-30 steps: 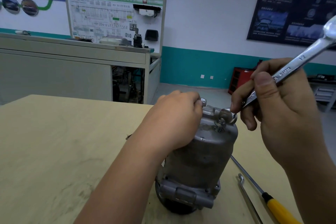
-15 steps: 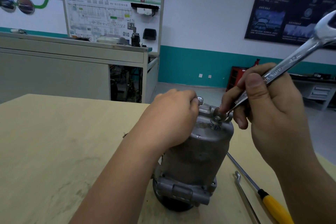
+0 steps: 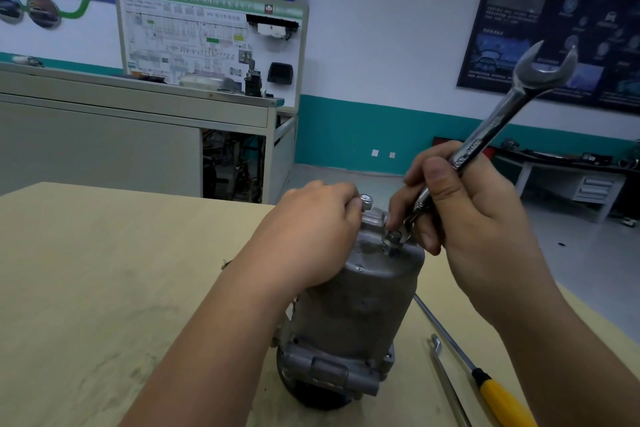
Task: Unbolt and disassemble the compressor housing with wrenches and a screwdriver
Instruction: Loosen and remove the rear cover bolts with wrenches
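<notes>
A grey metal compressor housing [image 3: 356, 308] stands upright on the wooden table [image 3: 104, 288]. My left hand [image 3: 311, 236] grips its upper left side. A raised bolt [image 3: 393, 241] sticks up from the housing's top, and a second bolt [image 3: 366, 199] shows by my left fingertips. My right hand [image 3: 474, 218] holds a chrome combination wrench [image 3: 498, 121], whose lower end sits on the raised bolt. The wrench slants up to the right, its open jaw end in the air.
A yellow-handled screwdriver [image 3: 498, 399] and a thin metal rod [image 3: 446, 381] lie on the table right of the housing. Behind the table stand a grey cabinet [image 3: 104, 135] with a training board, and a low bench [image 3: 571, 177] at the far right.
The wrench handle has swung to the left and stands steeper, its lower end still on the raised bolt. My right hand moved left with it. My left hand keeps its hold.
</notes>
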